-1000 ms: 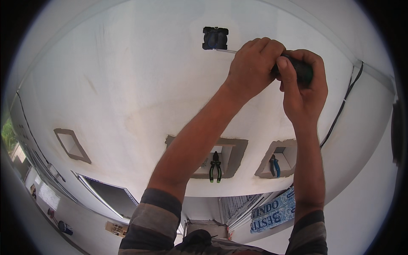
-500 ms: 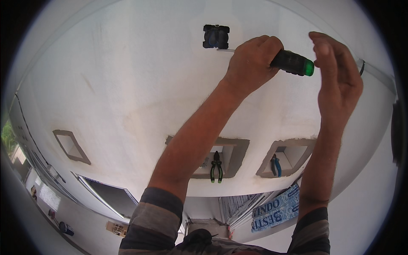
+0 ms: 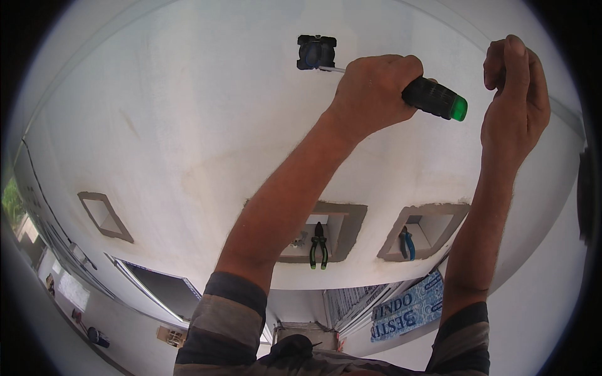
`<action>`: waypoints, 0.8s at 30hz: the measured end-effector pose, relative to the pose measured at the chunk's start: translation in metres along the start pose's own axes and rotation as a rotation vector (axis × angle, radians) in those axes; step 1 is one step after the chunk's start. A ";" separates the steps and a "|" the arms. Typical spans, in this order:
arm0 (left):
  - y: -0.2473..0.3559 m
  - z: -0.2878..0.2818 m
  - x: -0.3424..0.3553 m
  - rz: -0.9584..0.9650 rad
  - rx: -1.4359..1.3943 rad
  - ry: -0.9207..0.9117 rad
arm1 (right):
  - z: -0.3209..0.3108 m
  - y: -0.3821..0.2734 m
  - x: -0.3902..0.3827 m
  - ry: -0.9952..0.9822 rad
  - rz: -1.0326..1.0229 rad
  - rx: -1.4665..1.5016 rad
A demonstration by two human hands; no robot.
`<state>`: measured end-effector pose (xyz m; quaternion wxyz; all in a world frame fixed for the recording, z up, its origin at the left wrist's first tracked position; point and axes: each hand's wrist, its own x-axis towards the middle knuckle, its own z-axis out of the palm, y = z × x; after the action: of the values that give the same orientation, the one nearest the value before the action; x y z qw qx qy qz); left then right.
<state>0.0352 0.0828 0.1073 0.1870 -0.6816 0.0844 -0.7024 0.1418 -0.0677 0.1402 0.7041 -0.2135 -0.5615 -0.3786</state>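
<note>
My left hand (image 3: 376, 91) is closed around a screwdriver (image 3: 434, 98) with a black handle and green end cap. Its slim shaft runs left to the lower edge of a black electrical box (image 3: 316, 51) set in the white wall (image 3: 207, 106). My right hand (image 3: 514, 88) is raised beyond the handle's right end, apart from it, fingers loosely bent and nothing visible in them. Below, black-and-green pliers (image 3: 319, 247) rest in a plastered niche (image 3: 349, 232), and blue-handled pliers (image 3: 407, 244) in another niche (image 3: 439, 224) to the right.
A smaller niche (image 3: 105, 216) is at left, above a dark framed opening (image 3: 153, 285). Loose cables (image 3: 50, 200) run along the far left. Lower down are long stacked pieces (image 3: 351, 307), a blue printed package (image 3: 407, 307) and a bucket (image 3: 97, 336).
My right hand has let go of the screwdriver handle and moved right and upward, uncovering the green cap. My left hand still holds the tool, whose handle end now tilts slightly lower.
</note>
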 end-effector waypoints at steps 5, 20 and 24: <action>-0.004 0.000 0.000 -0.040 -0.036 0.029 | -0.003 0.016 -0.004 -0.051 -0.032 0.101; -0.006 -0.010 0.010 -0.095 -0.126 -0.044 | 0.029 0.004 -0.034 -0.353 -0.116 -0.203; -0.001 -0.019 0.024 -0.246 -0.020 -0.281 | 0.027 0.018 -0.012 -0.432 0.048 -0.226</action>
<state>0.0160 0.0723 0.1292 0.1029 -0.7800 -0.0199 -0.6169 0.1379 -0.0330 0.1384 0.5484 -0.3802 -0.6477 -0.3678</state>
